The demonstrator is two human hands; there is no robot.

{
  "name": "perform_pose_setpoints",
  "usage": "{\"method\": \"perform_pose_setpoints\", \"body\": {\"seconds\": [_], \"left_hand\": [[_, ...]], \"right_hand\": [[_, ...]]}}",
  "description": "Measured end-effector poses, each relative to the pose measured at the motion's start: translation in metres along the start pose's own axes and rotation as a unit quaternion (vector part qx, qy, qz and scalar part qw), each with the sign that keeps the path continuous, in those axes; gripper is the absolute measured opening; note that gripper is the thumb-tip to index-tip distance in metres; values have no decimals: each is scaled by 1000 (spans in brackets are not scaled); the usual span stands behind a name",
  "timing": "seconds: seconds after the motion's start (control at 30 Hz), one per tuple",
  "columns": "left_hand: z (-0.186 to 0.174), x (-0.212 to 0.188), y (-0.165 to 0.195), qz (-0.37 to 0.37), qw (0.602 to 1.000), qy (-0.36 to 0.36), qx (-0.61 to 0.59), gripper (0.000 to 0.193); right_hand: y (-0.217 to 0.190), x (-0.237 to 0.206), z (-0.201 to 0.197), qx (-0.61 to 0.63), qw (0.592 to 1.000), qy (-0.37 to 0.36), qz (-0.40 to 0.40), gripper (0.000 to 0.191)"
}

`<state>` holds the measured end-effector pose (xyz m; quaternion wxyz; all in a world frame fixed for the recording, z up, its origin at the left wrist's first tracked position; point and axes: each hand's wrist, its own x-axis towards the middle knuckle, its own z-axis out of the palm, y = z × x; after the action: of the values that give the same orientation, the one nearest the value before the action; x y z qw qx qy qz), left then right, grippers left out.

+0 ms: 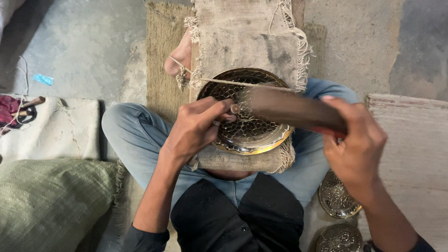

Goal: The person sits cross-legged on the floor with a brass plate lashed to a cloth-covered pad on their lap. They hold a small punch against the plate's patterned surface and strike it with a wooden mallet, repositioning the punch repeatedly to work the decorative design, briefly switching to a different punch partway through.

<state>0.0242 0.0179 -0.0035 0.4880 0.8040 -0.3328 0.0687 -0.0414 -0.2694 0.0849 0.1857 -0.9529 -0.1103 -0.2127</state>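
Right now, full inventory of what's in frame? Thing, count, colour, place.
engraved round plate: 1, brass and silver, on burlap pad across the lap
burlap pad: 1, tan, frayed, under the plate
wooden mallet: 1, dark brown, blurred, above the plate
punch tool: 1, small, tip on the plate
finished plates: 2, silvery, floor at lower right
green sack: 1, lower left
white cloth: 1, left
jute mat: 1, tan, on floor
blue scrap: 1, floor upper left
left hand: grip on punch tool
right hand: grip on mallet
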Motion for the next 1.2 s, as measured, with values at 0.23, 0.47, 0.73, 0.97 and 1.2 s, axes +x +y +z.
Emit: {"method": "perform_pose_setpoints", "body": {"seconds": [0.23,0.47,0.73,0.97,1.2], "left_hand": [[-1,-1,-1,-10,1000,-13,-3,44],[-2,2,2,13,1000,1,-24,51],[-1,3,3,12,1000,5,-10,54],[-1,2,4,-2,1000,-5,24,52],[0,-1,0,9,1000,-8,8,51]], "right_hand": [[-2,0,-3,-56,997,-41,14,47],[11,-15,2,35,998,-34,51,46],[20,-22,13,277,935,60,212,35],[1,6,-4,-72,997,-17,-24,44],[-3,2,1,-8,997,-1,78,40]]}}
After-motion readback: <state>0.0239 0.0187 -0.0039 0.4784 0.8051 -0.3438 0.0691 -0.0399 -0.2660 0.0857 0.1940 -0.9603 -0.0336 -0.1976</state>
